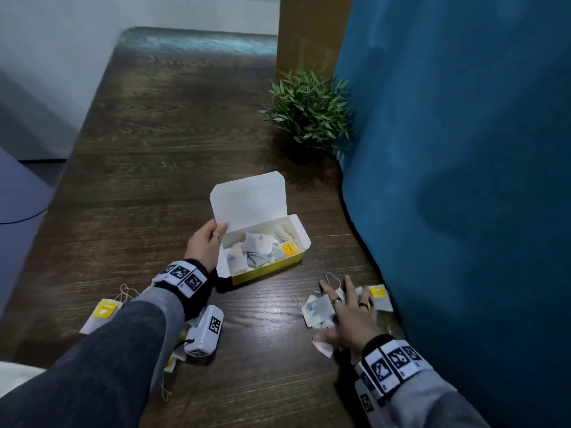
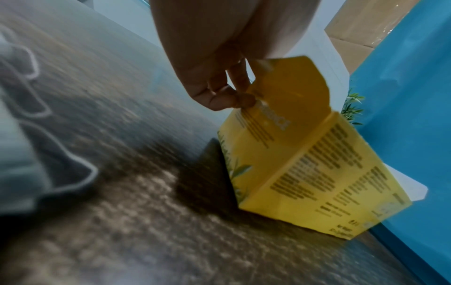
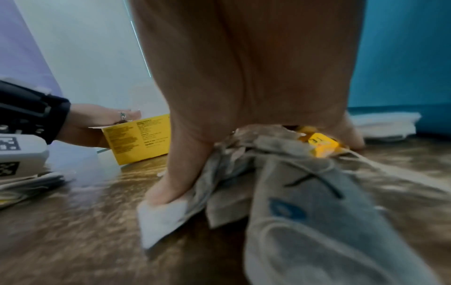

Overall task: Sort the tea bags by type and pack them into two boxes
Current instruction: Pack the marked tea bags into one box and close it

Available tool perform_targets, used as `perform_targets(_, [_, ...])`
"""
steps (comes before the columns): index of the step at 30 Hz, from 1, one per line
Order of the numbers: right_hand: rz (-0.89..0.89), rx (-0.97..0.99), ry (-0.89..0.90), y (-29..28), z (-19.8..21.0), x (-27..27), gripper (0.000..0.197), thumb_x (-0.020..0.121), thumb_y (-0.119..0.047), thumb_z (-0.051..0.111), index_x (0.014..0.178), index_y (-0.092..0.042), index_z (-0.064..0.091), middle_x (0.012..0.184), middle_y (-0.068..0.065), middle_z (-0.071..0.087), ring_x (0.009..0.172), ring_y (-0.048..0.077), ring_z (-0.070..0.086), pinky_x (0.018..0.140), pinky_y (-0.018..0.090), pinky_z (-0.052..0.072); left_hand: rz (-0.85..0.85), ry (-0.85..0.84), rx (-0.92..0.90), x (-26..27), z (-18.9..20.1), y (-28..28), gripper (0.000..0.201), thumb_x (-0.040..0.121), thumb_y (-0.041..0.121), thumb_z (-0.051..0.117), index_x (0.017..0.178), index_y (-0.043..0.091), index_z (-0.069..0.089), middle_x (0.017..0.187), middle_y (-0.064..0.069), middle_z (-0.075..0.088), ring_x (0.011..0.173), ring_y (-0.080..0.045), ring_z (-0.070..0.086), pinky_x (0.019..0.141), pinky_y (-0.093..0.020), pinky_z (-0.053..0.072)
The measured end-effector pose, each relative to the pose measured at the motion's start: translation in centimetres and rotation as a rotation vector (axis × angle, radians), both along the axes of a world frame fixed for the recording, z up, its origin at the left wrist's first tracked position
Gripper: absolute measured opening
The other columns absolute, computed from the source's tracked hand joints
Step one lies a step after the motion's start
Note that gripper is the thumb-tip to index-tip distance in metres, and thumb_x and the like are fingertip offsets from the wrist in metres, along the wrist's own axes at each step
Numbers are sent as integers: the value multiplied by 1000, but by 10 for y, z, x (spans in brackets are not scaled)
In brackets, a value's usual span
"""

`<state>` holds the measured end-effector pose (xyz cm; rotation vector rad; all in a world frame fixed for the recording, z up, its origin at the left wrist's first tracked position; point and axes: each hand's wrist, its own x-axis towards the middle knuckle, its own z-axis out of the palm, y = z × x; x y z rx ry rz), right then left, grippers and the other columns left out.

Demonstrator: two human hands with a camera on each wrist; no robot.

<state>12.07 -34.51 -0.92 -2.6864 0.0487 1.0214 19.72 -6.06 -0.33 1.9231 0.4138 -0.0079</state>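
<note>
Presently:
- Yellow box (image 1: 268,257): lid up, mid-table, holding blue-tagged and one yellow-tagged tea bags.
- Left hand (image 1: 205,244): fingers pinching the box's end flap.
- Right hand (image 1: 349,316): fingers spread flat, pressing the loose tea bag pile (image 1: 319,310) beside the blue curtain (image 1: 463,180).

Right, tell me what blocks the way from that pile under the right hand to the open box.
Nothing visible does. The right hand rests on the loose pile of white paper tea bags, bare dark wooden table lies between, and the yellow cardboard box stands with its lid up, steadied by the left hand.
</note>
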Motion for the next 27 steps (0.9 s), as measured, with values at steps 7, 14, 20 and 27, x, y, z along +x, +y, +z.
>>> perform_targets(7, [39,155,-123,20,13,50,90,74,-53,68,145,-46,13,159,-2,-2,145,33,-6,116,57,6,23,3,-47,-2,-6,14,24,97,27,43,110,19,62,105,3,62,96,-15,56,81,-26,38])
perform_targets(14, [-211,160,38,-28,50,28,60,88,-62,41,62,-11,62,54,2,65,48,15,63,54,25,49,22,-7,-30,8,-9,23,19,97,28,43,102,22,61,102,3,62,96,-17,56,81,-28,39])
perform_targets(20, [-214,327,425,-20,30,18,50,92,-51,43,65,-12,59,45,-4,59,35,7,54,38,11,38,13,12,-62,16,-16,22,19,96,32,46,105,29,62,106,2,66,103,-21,61,94,-40,47])
perform_targets(27, [-353,418,-342,-10,13,66,26,92,-33,54,81,-16,69,92,3,70,87,12,64,86,27,47,15,21,-91,18,-14,18,16,95,32,47,100,30,62,104,2,66,101,-20,61,93,-40,47])
